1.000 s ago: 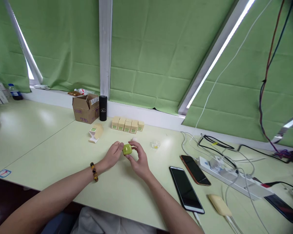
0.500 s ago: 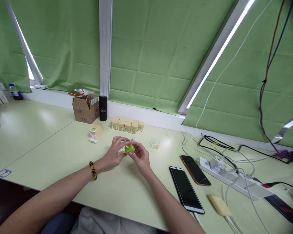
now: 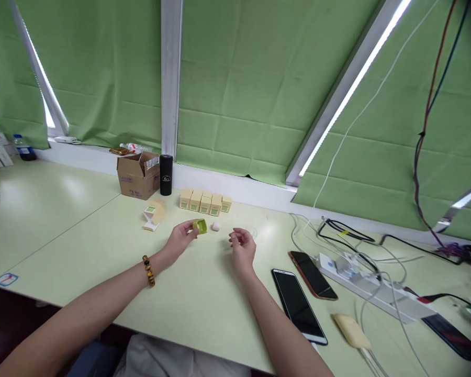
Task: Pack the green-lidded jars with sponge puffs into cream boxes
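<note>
My left hand [image 3: 179, 239] grips a small green hollow cup [image 3: 201, 226] by its left side, and the cup's open side is turned to me. My right hand [image 3: 243, 248] is over the table to the right, its fingers loosely curled and a little apart, with nothing visible in them. On the table between both hands sits a small pale pink lump [image 3: 216, 226]. A clear plastic piece [image 3: 253, 231] lies just behind my right hand, partly covered by it.
Several small tan boxes [image 3: 205, 202] stand in a row at the back. An opened carton [image 3: 154, 214], a cardboard box [image 3: 137, 178] and a black tumbler [image 3: 166, 175] are at the left. Phones [image 3: 299, 303], a power strip [image 3: 367, 285] and cables are at the right.
Both hands held a green rounded thing together; now they are apart. The left has moved left and forward with the green cup, its hollow showing. The right has moved right, towards the clear piece.
</note>
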A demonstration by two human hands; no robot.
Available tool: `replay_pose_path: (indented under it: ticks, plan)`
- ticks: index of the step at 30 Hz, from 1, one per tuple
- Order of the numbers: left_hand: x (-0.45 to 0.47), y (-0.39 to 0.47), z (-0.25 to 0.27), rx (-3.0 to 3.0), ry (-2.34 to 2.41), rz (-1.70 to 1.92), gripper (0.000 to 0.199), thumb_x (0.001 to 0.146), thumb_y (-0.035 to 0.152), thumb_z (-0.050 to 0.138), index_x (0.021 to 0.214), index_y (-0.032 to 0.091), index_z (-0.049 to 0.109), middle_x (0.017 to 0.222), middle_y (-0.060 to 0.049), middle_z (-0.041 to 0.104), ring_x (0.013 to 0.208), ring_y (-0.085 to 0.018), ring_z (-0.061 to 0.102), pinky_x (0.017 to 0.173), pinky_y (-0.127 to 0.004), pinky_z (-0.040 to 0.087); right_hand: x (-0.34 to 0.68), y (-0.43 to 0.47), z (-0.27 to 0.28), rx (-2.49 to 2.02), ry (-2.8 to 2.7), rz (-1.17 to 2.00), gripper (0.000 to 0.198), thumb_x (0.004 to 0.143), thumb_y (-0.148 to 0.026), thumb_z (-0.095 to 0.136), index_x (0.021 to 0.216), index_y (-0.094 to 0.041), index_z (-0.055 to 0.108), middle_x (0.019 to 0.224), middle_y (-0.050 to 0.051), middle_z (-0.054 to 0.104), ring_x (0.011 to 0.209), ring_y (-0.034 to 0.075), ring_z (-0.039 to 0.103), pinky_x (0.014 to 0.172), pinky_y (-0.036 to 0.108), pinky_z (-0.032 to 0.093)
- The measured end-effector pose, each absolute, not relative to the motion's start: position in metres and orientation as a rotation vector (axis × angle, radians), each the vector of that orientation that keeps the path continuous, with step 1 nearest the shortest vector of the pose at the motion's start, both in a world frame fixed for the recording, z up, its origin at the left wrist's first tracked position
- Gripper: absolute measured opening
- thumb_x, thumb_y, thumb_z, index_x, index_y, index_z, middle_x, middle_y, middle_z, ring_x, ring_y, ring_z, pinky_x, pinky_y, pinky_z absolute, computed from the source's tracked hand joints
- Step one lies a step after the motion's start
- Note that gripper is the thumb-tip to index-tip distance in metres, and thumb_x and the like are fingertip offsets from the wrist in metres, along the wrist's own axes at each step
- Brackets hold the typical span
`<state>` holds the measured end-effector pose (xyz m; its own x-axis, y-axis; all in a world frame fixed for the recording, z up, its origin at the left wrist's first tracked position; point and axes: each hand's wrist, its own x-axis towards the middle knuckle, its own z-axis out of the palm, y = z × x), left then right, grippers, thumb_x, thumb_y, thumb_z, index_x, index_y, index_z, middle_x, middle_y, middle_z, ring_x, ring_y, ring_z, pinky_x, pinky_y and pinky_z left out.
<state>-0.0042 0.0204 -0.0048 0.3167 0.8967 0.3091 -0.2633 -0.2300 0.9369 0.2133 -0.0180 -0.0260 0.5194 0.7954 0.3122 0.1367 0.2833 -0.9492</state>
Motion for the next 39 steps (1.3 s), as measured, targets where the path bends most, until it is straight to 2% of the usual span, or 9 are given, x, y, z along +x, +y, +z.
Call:
replay_pose_path:
  ticks: [4,13,16,20,22,27,29,33,39]
  plan:
    - [-0.007,0.019,-0.004,1.141,0.4,1.117,0.032,0.089,0.041,0.073,0.107,0.015,0.074,0.112,-0.013,0.07,0.099,-0.022,0.062,0.081,-0.033,0.051,0.215,-0.007,-0.036,-1.401,-1.106,0.457,0.034,0.08,-0.033,0.062,0.111,-0.02,0.064,0.103,0.009,0.069,0.082,0.021,0.064,0.074,0.036,0.053]
    - [-0.009,0.017,-0.002,0.951,0.289,1.092,0.028,0.088,0.03,0.068,0.109,0.012,0.075,0.114,-0.016,0.07,0.1,-0.025,0.064,0.08,-0.035,0.051,0.21,0.029,-0.034,-1.579,-1.357,0.333,0.062,0.073,-0.017,0.065,0.134,-0.026,0.058,0.142,0.01,0.056,0.117,0.029,0.057,0.089,0.04,0.051]
    - [-0.01,0.02,-0.004,0.968,0.299,1.119,0.026,0.089,0.031,0.068,0.105,0.012,0.075,0.113,-0.016,0.071,0.099,-0.024,0.064,0.081,-0.036,0.051,0.208,0.044,-0.031,-1.478,-1.302,0.409,0.056,0.063,-0.012,0.073,0.117,-0.028,0.068,0.13,0.01,0.064,0.122,0.031,0.051,0.082,0.038,0.05]
    - [-0.011,0.023,-0.006,0.976,0.332,1.167,0.024,0.087,0.032,0.071,0.102,0.014,0.075,0.114,-0.015,0.07,0.1,-0.023,0.062,0.081,-0.035,0.051,0.205,0.052,-0.033,-1.434,-1.238,0.476,0.025,0.062,-0.019,0.077,0.085,-0.027,0.071,0.1,0.007,0.07,0.106,0.027,0.056,0.075,0.035,0.048]
    - [-0.011,0.024,-0.007,0.969,0.344,1.192,0.025,0.085,0.033,0.073,0.103,0.015,0.075,0.112,-0.013,0.069,0.099,-0.022,0.061,0.081,-0.034,0.051,0.203,0.049,-0.032,-1.409,-1.206,0.511,0.021,0.066,-0.028,0.076,0.086,-0.026,0.071,0.098,0.004,0.07,0.096,0.024,0.059,0.073,0.033,0.049]
    - [-0.009,0.023,-0.006,1.008,0.362,1.236,0.028,0.085,0.035,0.075,0.106,0.015,0.074,0.112,-0.012,0.068,0.098,-0.02,0.058,0.079,-0.032,0.051,0.193,0.023,-0.017,-1.244,-1.181,0.669,0.044,0.072,-0.043,0.074,0.112,-0.024,0.07,0.111,0.006,0.073,0.091,0.02,0.064,0.069,0.031,0.052]
    - [-0.008,0.021,-0.005,1.032,0.362,1.245,0.028,0.085,0.036,0.075,0.105,0.015,0.075,0.112,-0.012,0.068,0.098,-0.02,0.058,0.079,-0.032,0.05,0.189,0.008,-0.008,-1.006,-1.049,0.91,0.052,0.069,-0.041,0.081,0.116,-0.022,0.069,0.115,0.008,0.073,0.088,0.019,0.065,0.066,0.029,0.052]
    - [-0.008,0.017,-0.004,1.083,0.377,1.26,0.03,0.085,0.037,0.075,0.107,0.015,0.075,0.112,-0.012,0.069,0.098,-0.021,0.059,0.08,-0.032,0.049,0.182,-0.022,0.002,-0.774,-0.911,1.178,0.046,0.072,-0.04,0.086,0.111,-0.023,0.069,0.119,0.009,0.074,0.085,0.017,0.065,0.065,0.028,0.052]
    - [-0.009,0.017,-0.006,1.201,0.415,1.261,0.031,0.086,0.039,0.073,0.106,0.015,0.075,0.106,-0.011,0.07,0.094,-0.021,0.06,0.081,-0.033,0.048,0.18,-0.04,0.002,-0.745,-0.88,1.219,0.041,0.07,-0.04,0.088,0.104,-0.025,0.07,0.107,0.007,0.075,0.089,0.021,0.067,0.068,0.031,0.056]
